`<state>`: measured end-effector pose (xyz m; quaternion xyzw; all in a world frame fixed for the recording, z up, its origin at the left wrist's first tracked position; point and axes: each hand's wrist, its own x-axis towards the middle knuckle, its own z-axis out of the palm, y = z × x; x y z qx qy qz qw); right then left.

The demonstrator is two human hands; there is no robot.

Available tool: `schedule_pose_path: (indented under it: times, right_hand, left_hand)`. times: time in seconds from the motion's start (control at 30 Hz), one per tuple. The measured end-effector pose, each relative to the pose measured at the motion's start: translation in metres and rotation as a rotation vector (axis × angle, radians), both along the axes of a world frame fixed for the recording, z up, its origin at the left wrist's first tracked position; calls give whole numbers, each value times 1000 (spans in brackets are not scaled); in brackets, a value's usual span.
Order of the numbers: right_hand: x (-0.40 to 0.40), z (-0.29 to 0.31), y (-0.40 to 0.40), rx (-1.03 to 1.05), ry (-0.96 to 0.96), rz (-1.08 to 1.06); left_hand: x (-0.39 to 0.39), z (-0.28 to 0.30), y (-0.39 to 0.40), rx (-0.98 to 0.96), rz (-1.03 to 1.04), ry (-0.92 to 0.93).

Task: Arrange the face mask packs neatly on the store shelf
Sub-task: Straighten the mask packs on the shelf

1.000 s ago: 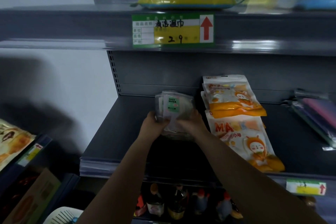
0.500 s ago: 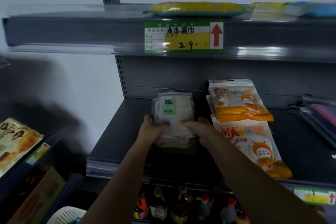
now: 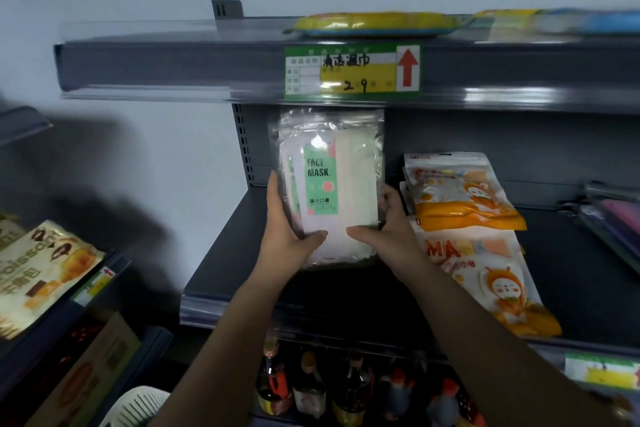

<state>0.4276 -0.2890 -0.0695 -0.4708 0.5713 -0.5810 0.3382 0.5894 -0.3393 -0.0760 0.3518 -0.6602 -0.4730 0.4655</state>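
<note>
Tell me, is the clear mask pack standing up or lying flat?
Standing up. Both hands, left hand and right hand, hold the clear mask pack upright, label readable.

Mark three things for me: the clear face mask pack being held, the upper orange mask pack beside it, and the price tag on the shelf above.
clear face mask pack (image 3: 322,184), head view, green label.
upper orange mask pack (image 3: 464,198), head view, front face.
price tag (image 3: 351,71), head view, handwritten middle.

Bare dark grey shelf surface (image 3: 228,253) open left of raised clear face mask pack (image 3: 330,184); orange cartoon-printed mask packs (image 3: 485,246) crowd right side; upper shelf edge (image 3: 173,66) overhead.
</note>
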Motion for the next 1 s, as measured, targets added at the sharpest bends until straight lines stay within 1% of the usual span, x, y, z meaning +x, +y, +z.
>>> schedule_pose_path:
  times: [0.17,0.33,0.43,0.53,0.67,0.83,0.9,1.0]
  right_hand:
    - [6,-8,9,-8,50,8]
    - [14,-6,11,-81,34,-31]
    - [18,7,15,-160,31,-65]
    - [23,29,16,-248,4,-68]
    - [26,49,12,-293,52,-63]
    - [21,41,11,-297,96,-59]
    - [19,26,14,-232,93,-40]
    - [23,-6,22,-89,104,-29]
  left_hand:
    - [0,0,9,-36,16,46]
    - [-2,3,11,-35,18,102]
    - [1,13,13,-1,21,196]
    - [2,32,13,-30,-4,278]
    - [-6,54,9,-106,22,284]
    - [-1,44,4,-58,-39,275]
    - [1,30,6,-12,-63,241]
    - [3,1,13,49,-29,181]
